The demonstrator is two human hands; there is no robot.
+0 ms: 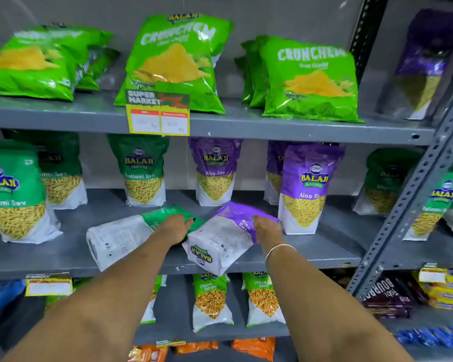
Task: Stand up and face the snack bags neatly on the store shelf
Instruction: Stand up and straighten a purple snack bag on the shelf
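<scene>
Purple Aloo Sev bag (226, 237) lies flat, back side up, on the grey shelf (311, 246), right hand (267, 228) gripping it, left hand (174, 227) spread on a toppled green bag (126, 236).

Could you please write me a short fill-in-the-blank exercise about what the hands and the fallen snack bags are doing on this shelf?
1. The left hand rests on a fallen bag whose top is coloured ____.
2. The right hand touches the fallen Aloo Sev bag, coloured ____.
3. Both fallen bags lie on the ____ shelf of the three grey ones.
4. The bangle is on the ____ wrist.

Missing words: green; purple; middle; right
</scene>
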